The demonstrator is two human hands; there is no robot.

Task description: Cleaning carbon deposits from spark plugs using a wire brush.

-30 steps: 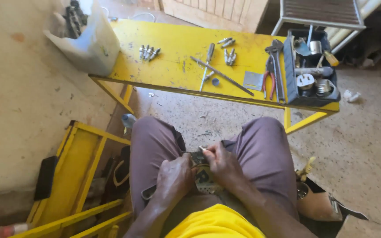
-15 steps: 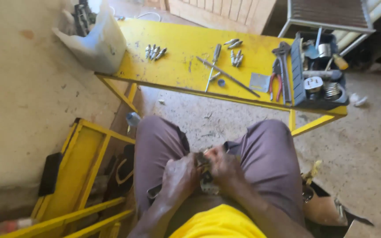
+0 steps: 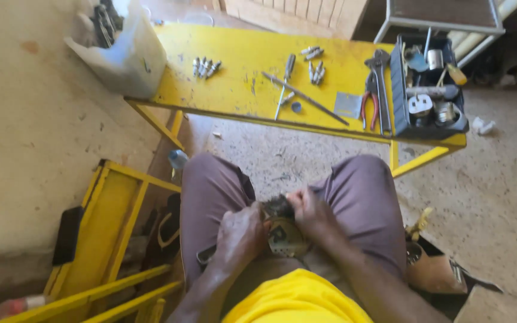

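A round metal part [image 3: 283,234] is kept clamped between the left hand [image 3: 240,234] and right hand [image 3: 310,212] at lower centre. Since the earlier frame, the yellow table [image 3: 240,72] is seen slightly lower; the grip is unchanged.

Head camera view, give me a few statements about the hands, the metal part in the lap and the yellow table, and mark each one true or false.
1. Both hands, the left hand and the right hand, grip a round metal part over the lap. True.
2. The red-handled pliers lie on the floor. False: they lie on the yellow table, beside the toolbox.
3. A screwdriver lies on the table. True.
4. The toolbox is closed. False: it is open, with tools showing inside.
5. A white plastic container sits at the table's left end. True.
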